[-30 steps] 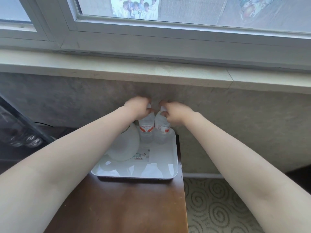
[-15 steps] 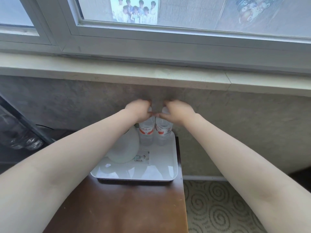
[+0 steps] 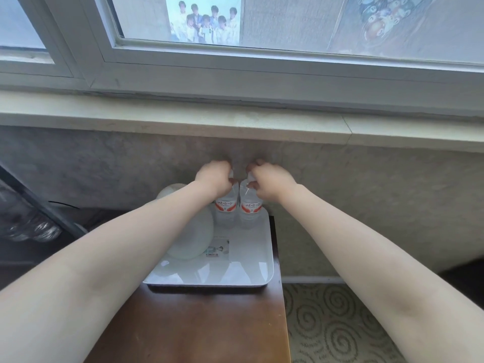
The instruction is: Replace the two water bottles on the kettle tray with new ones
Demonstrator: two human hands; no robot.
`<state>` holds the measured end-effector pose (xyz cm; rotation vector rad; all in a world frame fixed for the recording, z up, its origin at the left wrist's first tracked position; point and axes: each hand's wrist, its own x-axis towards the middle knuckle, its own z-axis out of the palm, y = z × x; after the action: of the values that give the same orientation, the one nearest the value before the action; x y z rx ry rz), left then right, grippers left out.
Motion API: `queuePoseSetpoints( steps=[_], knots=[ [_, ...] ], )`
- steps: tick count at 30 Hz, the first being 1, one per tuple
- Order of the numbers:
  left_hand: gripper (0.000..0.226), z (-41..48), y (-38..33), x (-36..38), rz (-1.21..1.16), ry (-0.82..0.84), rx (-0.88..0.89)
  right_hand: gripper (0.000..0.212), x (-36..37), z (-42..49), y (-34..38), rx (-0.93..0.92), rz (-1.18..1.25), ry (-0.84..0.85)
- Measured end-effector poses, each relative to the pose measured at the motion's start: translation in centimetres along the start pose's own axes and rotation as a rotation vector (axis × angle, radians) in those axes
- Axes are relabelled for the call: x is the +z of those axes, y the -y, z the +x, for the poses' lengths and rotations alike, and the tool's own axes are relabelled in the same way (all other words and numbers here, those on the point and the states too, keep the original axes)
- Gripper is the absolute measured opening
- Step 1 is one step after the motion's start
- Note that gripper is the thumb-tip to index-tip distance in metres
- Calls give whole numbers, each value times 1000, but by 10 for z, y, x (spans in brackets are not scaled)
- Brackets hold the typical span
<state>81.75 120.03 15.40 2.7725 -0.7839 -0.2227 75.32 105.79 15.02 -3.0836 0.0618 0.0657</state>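
Below a marble windowsill point(image 3: 183, 124) and against a grey textured wall, a person's two bare hands close around the tops of two clear water bottles standing side by side at the far edge of a white kettle tray point(image 3: 251, 271). The left hand point(image 3: 214, 176) wraps the neck and cap of the left bottle point(image 3: 225, 208); the right hand point(image 3: 267, 180) does the same to the right bottle point(image 3: 251, 209), each grip curled shut over the cap, with the thumbs near the gap between the two. The bottles stand upright and touch each other, their red-and-white labels showing just under the grips. Whether their bases rest on the tray or hang just clear of it cannot be told.

Just left of the left grip and partly hidden under the left forearm sits a white kettle point(image 3: 188, 231), its rounded body on the same tray. A small printed card point(image 3: 218, 248) lies flat on the tray below the bottles, nearer the person. The tray rests at the far end of a dark brown wooden bench point(image 3: 196, 328), its glossy floor catching window reflections.

To the right of the right grip and lower, patterned carpet point(image 3: 332, 318) with swirl motifs covers the floor. Above both grips, a white window frame point(image 3: 235, 64) runs across the view, with posters visible behind the glass.
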Motion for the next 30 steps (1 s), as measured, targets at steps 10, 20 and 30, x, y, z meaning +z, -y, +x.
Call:
queuePoseSetpoints(
  steps=[10,20,30],
  knots=[
    [41,2,3,2,3,14,11,36,7,-2,3,13,-3,-53],
    [45,0,3,9,71,-18,39,35,8,-3,6,38,-4,-61],
    [48,-18,14,15,-34,-134,78,40,16,-15,7,62,41,-145]
  ],
)
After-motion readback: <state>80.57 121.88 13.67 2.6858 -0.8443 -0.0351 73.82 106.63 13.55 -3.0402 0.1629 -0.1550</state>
